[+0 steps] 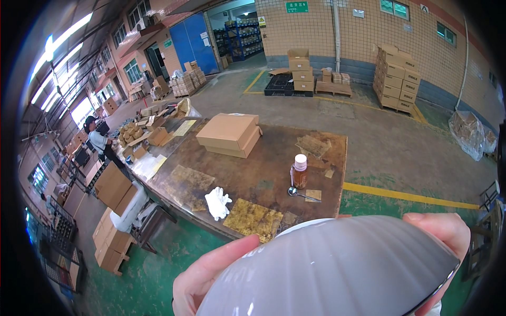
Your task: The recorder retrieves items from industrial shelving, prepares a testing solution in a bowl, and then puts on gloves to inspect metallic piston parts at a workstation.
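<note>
Close in front of me, a glossy pale grey ribbed bowl point(337, 268) with a dark rim is tilted so that its outer side faces up. My left hand point(211, 274) grips its left side, and my right hand point(443, 234) grips its right side. The bowl covers most of both hands' fingers. Beyond it on the worn brown table point(253, 181) stands a bottle point(299, 173) with a white cap and amber-brown contents. A metal spoon point(303, 195) lies beside the bottle. Farther left is a crumpled white glove or cloth point(217, 203).
A closed cardboard box point(229, 134) sits on the table's far part. At the far left, a person point(101, 142) stands by a bench of brown packages point(132, 134). Stacked cartons point(398, 79) and a black pallet point(282, 85) line the wall. More boxes point(113, 239) stand left of the table.
</note>
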Action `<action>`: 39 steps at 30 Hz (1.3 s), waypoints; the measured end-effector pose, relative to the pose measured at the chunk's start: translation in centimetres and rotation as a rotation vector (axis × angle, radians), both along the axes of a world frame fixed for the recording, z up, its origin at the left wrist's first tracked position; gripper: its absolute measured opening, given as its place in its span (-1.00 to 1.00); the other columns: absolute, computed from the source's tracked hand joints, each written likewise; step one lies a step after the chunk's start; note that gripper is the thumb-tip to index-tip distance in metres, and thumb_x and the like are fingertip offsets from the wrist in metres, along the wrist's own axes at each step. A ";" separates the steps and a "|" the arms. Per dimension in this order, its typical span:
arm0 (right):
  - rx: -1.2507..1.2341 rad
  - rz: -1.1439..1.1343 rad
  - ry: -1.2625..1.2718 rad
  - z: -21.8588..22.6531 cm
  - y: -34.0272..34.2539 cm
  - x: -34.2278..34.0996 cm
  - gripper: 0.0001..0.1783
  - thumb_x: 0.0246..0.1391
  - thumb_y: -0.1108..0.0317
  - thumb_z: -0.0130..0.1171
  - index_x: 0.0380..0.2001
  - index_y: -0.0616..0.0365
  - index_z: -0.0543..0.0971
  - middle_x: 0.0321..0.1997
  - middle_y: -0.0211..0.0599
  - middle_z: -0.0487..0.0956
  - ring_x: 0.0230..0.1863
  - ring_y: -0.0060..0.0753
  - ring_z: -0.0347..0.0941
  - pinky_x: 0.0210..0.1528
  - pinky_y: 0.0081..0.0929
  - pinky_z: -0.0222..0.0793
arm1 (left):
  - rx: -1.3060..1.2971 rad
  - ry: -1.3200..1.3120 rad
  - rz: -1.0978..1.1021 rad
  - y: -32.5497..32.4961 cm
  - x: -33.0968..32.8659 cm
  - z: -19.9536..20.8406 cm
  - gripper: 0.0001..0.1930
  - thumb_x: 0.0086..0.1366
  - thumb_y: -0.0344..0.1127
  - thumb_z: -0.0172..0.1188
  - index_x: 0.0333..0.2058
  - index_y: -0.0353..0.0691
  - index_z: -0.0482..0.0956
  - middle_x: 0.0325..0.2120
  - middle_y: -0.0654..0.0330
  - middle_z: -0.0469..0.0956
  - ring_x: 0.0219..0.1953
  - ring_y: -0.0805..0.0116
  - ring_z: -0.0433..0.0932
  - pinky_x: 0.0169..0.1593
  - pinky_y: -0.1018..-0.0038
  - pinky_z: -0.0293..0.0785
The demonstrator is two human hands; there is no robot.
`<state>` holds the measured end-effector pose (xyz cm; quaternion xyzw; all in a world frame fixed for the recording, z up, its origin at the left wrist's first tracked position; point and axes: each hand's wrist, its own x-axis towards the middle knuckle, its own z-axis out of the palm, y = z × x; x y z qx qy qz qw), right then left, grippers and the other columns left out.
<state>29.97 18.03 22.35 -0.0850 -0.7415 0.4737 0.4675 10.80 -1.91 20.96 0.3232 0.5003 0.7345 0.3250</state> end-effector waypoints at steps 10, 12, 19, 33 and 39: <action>0.052 0.972 -0.074 2.9 5.8 -1.2 0.08 -0.22 0.24 0.54 0.17 0.73 0.13 0.23 0.44 0.24 0.24 0.12 0.27 0.27 -0.08 0.12 | 0.006 0.022 -0.010 0.4 -0.1 0.1 -0.02 -0.01 -0.18 0.45 0.28 -0.44 0.06 0.19 0.08 0.29 0.22 0.28 0.29 0.26 0.34 0.18; 0.002 1.008 -0.102 2.9 6.3 -1.3 0.08 -0.23 0.24 0.54 0.17 0.73 0.13 0.24 0.44 0.22 0.25 0.11 0.25 0.28 -0.09 0.10 | 0.008 0.027 -0.009 0.5 -0.2 0.1 -0.02 -0.01 -0.19 0.45 0.28 -0.44 0.06 0.19 0.08 0.29 0.21 0.28 0.29 0.26 0.34 0.18; 0.066 1.043 -0.105 3.2 6.9 -1.7 0.12 -0.26 0.21 0.56 0.19 0.69 0.13 0.28 0.39 0.18 0.29 0.06 0.21 0.31 -0.12 0.06 | 0.016 0.054 -0.009 0.9 -0.4 0.4 -0.03 0.01 -0.19 0.44 0.28 -0.44 0.06 0.19 0.09 0.29 0.21 0.29 0.30 0.26 0.34 0.18; 0.147 1.151 -0.048 3.8 7.7 -3.0 0.10 -0.28 0.24 0.56 0.20 0.64 0.15 0.29 0.29 0.21 0.31 0.08 0.18 0.32 -0.10 0.05 | 0.051 0.136 -0.027 2.0 -0.8 1.2 -0.06 0.04 -0.21 0.43 0.28 -0.43 0.06 0.19 0.09 0.30 0.21 0.29 0.31 0.26 0.34 0.20; 0.138 1.050 0.426 2.7 5.9 -4.9 0.08 -0.28 0.08 0.50 0.14 0.69 0.24 -0.30 -0.13 0.48 -0.44 -0.60 0.15 -0.41 -0.58 -0.06 | 0.064 0.170 -0.034 2.7 -1.0 1.5 -0.07 0.05 -0.21 0.42 0.28 -0.43 0.06 0.18 0.09 0.31 0.21 0.29 0.31 0.26 0.34 0.20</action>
